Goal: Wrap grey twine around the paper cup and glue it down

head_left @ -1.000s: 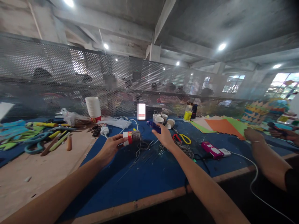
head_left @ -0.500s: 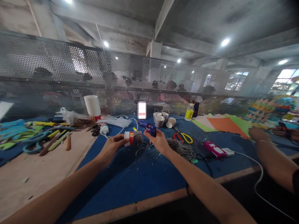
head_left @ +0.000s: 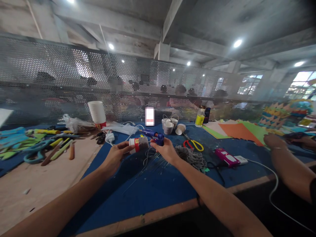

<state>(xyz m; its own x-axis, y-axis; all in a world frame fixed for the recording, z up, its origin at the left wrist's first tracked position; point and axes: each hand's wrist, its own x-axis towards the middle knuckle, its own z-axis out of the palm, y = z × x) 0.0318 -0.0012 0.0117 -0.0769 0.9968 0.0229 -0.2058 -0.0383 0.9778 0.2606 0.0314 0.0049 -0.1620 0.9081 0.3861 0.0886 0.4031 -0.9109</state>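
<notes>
Gripped in my left hand [head_left: 115, 157] is a paper cup [head_left: 132, 143], white with a red band, lying on its side. Grey cord [head_left: 143, 143] wraps the end of the cup that points right. My right hand [head_left: 166, 150] is closed around the handle of a blue hot glue gun [head_left: 152, 134]. Its nozzle points left, just above and behind the cup; whether it touches cannot be made out. Loose strands trail below the cup, and a heap of grey cord [head_left: 194, 158] lies beside my right wrist.
Behind my hands stand several cord-wrapped cups [head_left: 168, 127], with scissors [head_left: 196, 145] and a pink device [head_left: 227, 158] to the right. Stacked white cups [head_left: 96, 112] and clay-coloured tools [head_left: 71, 151] are at left. A co-worker's arm [head_left: 283, 161] rests at right, near coloured paper [head_left: 237, 131].
Both my hands have shifted slightly left, carrying the cup and the glue gun. At right, the co-worker's far hand has moved a little.
</notes>
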